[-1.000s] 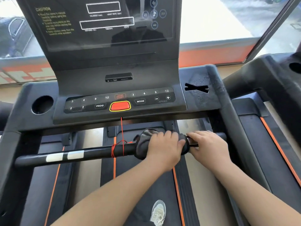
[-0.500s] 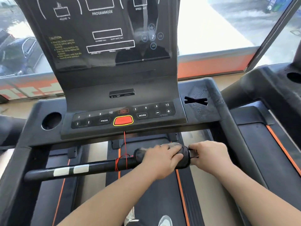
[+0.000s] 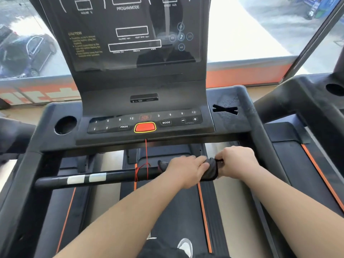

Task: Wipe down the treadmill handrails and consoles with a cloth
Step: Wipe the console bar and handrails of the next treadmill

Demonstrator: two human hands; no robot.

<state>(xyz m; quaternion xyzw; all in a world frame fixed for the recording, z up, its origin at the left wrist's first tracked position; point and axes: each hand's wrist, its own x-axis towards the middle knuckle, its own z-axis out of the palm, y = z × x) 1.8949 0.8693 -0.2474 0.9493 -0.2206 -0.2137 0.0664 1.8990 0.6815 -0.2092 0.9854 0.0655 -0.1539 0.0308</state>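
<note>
The cloth (image 3: 212, 171) has turned round the handrail (image 3: 119, 176): its bunch, earlier above the left hand (image 3: 186, 170), now hangs just right of that hand's fingers. The right hand (image 3: 236, 161), flat a second ago, curls round the handrail. The console (image 3: 141, 86) sits lower in frame.

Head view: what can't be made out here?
Crossbar section under the cloth and left hand: covered by them.
Yellow caution text on the console: too small and blurred to read.
Console top: cut off by the upper edge.
Shoe on the belt: cut off by the lower edge.
</note>
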